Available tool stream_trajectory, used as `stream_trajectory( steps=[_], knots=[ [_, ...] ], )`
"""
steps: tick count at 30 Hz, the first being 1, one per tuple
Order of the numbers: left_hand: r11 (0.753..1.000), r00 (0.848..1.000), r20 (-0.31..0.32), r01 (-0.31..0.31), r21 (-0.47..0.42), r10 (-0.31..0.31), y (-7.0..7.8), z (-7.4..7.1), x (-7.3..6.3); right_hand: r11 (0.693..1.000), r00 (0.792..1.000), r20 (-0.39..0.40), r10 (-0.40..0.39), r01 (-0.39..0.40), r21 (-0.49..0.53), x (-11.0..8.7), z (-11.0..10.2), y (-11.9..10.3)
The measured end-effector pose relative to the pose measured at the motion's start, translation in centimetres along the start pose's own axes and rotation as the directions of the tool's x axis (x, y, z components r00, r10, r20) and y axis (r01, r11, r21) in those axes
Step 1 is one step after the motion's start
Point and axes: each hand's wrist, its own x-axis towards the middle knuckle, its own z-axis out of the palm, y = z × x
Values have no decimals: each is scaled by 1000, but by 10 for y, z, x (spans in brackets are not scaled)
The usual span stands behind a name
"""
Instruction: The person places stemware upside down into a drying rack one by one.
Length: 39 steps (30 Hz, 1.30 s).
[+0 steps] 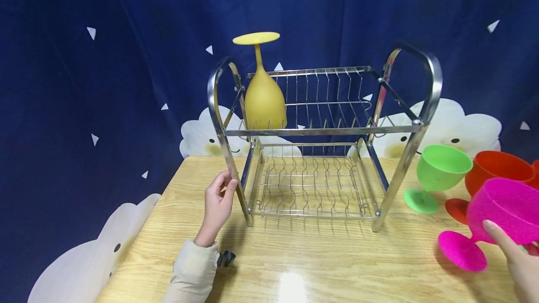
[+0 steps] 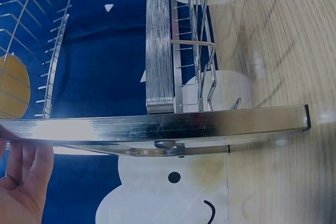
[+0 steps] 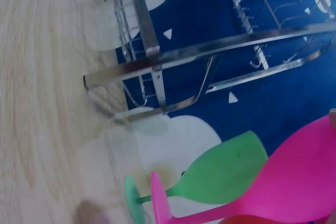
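A two-tier metal dish rack (image 1: 320, 132) stands on the table, and my left hand (image 1: 219, 205) grips its front left post, with the thumb on the near side. In the left wrist view the fingers (image 2: 37, 169) go behind the post. On the upper tier, at the left end, a yellow goblet (image 1: 265, 102) stands upside down with its foot up. At the right edge my right hand (image 1: 520, 261) holds a pink goblet (image 1: 501, 209) by its bowl, one finger along the near side. The rest of that hand is cut off by the frame.
Right of the rack stand a green goblet (image 1: 442, 169) and a red goblet (image 1: 492, 169), the red one partly behind the pink one. More red shows at the right edge. A dark blue curtain (image 1: 105, 106) with white triangles and cloud shapes hangs behind the wooden table (image 1: 337, 261).
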Motion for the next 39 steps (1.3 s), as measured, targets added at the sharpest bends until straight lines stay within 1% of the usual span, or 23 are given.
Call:
stream_trajectory(
  steps=[2,4,5,7,9,10,12,15,18,20,21,22,24,26,27,28,30,32,34,35,36,39],
  knots=[
    [1000,1000,-5,1,-2,-1,0,0,0,999,1000,-3,4,-3,36,-7,9,-12],
    [1000,1000,-12,1,-5,-2,0,0,0,998,999,-7,-33,33,50,-12,16,-21],
    [1000,1000,-15,1,-6,-2,0,0,0,998,999,-6,-34,34,54,-15,20,-26],
    [1000,1000,-20,2,-4,-2,0,0,0,999,999,-9,-45,45,18,-19,25,-33],
    [1000,1000,-24,1,1,-1,1,0,0,997,998,7,-67,67,31,-24,29,-39],
    [1000,1000,-25,0,4,1,1,0,-1,998,999,4,-53,53,28,-26,31,-42],
    [1000,1000,-24,-3,9,3,1,0,-1,998,998,10,-57,57,33,-31,34,-47],
    [1000,1000,-23,-4,13,4,1,-1,-2,997,1000,10,-18,17,77,-38,42,-57],
    [1000,1000,-24,2,8,-2,1,-2,-2,997,999,12,39,-40,70,-44,51,-65],
    [1000,1000,-25,5,9,-5,1,-2,-2,996,996,26,80,-81,39,-48,55,-67],
    [1000,1000,-25,7,8,-7,1,-2,-2,995,994,37,102,-102,-3,-50,56,-67],
    [1000,1000,-25,7,7,-7,1,-2,-2,989,991,45,127,-123,-77,-52,56,-67],
    [1000,1000,-24,7,12,-6,1,-2,-1,971,984,49,172,-160,-179,-56,56,-66],
    [1000,1000,-24,5,16,-5,1,-2,-1,941,974,60,218,-194,-276,-61,57,-65],
    [1000,1000,-24,7,14,-6,1,-2,-1,925,968,66,242,-209,-318,-64,57,-64],
    [1000,1000,-24,7,15,-7,1,-2,-1,916,963,74,259,-221,-336,-66,58,-63],
    [1000,1000,-23,11,14,-10,1,-2,0,924,959,111,262,-216,-315,-71,62,-60],
    [1000,1000,-20,15,11,-15,1,-1,0,938,952,171,252,-197,-286,-76,65,-58],
    [1000,1000,-17,23,11,-23,1,0,0,934,940,224,257,-182,-308,-80,68,-56],
    [1000,1000,-15,25,10,-24,1,0,0,940,936,251,246,-167,-298,-82,69,-55],
    [1000,1000,-12,29,9,-29,1,0,0,937,929,278,245,-154,-314,-84,71,-54],
    [999,999,2,39,6,-39,1,0,0,935,907,360,219,-89,-344,-87,75,-46]
  ],
)
